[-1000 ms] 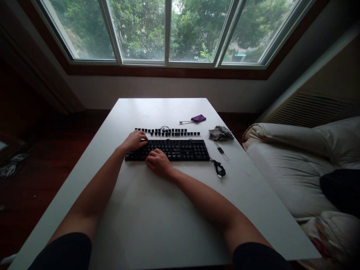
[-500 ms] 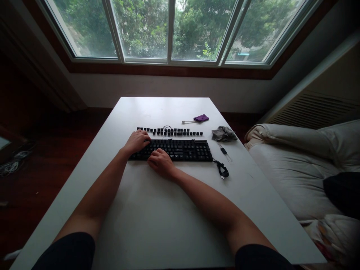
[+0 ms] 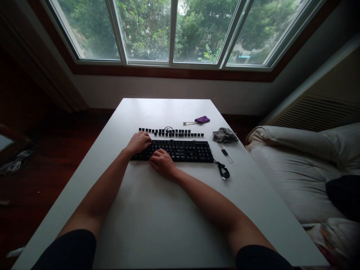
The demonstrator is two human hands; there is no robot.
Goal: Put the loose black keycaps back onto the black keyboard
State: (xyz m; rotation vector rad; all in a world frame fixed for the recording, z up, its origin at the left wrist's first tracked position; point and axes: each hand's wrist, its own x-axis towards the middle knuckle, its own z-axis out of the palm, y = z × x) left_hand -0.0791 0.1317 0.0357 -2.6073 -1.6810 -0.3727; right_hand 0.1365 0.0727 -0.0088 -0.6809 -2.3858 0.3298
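A black keyboard (image 3: pixel 191 150) lies flat on the white table, with its cable (image 3: pixel 223 172) bundled beside the right front corner. My left hand (image 3: pixel 138 142) is over the keyboard's left end, its fingers bent across the keys near the back edge and looking closed on it. At the front edge, left of centre, my right hand (image 3: pixel 162 162) rests with curled fingers against the keys. Whatever may be in those fingers is hidden. Behind the keyboard stand rows of loose black keycaps (image 3: pixel 180 133), several in each row.
Right of the keyboard lie a wire keycap puller (image 3: pixel 225 152) and a crumpled grey cloth (image 3: pixel 225 135). Farther back are a folded purple cloth (image 3: pixel 202 119) and a thin white-tipped stick (image 3: pixel 188 123). A pale sofa (image 3: pixel 287 165) borders the table (image 3: pixel 157 225) on the right.
The view has shifted slightly, so everything appears a little lower and to the right. Both hands keep nearly the same place on the keyboard.
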